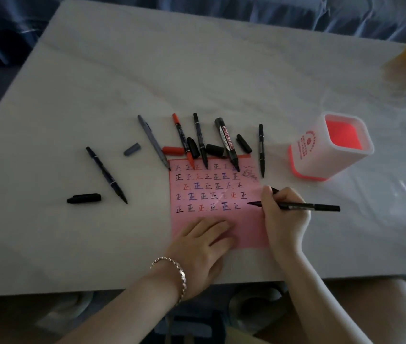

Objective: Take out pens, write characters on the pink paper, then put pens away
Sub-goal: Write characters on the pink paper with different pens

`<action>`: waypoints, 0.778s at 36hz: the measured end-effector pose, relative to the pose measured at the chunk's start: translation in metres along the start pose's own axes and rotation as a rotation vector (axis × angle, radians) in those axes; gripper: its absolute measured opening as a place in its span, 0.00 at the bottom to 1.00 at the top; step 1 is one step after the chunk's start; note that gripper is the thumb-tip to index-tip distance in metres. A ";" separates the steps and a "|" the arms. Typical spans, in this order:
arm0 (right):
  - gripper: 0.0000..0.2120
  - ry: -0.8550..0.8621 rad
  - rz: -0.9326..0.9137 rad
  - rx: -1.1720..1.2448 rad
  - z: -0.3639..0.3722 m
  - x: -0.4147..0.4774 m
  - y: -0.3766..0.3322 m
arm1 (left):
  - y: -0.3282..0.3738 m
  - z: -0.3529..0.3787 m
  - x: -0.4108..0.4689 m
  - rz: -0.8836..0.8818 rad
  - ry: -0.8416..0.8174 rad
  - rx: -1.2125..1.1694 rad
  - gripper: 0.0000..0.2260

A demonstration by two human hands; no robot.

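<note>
On pink paper (222, 194), pen (306, 206) in right hand (284, 217).

Head view: steep downward look, close over table (97, 95).

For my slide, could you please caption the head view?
Right hand writes with black pen on pink paper; left hand steadies it.

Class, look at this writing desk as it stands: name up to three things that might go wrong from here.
1. The uncapped pens lie with tips on the pink paper; they may blot it or dry out.
2. The right hand rests near fresh characters and might smear them.
3. Loose caps lie scattered on the table and could roll off.
</note>
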State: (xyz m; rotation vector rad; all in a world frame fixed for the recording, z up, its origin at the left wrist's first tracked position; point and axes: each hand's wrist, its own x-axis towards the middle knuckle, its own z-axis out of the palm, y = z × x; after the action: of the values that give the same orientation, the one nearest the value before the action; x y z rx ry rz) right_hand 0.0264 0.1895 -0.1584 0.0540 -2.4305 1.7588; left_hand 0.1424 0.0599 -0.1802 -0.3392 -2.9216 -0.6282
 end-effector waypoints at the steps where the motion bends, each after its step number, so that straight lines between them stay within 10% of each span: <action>1: 0.18 0.017 -0.016 -0.009 0.001 -0.001 0.002 | 0.000 0.001 0.000 -0.005 0.004 -0.012 0.15; 28: 0.14 0.017 -0.115 -0.105 0.001 -0.002 0.007 | 0.002 -0.005 0.001 -0.027 -0.050 -0.022 0.16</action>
State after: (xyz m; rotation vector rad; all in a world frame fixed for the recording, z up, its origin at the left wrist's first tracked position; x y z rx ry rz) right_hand 0.0271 0.1905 -0.1652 0.1631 -2.4501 1.5760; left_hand 0.1423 0.0601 -0.1750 -0.3225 -2.9733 -0.6650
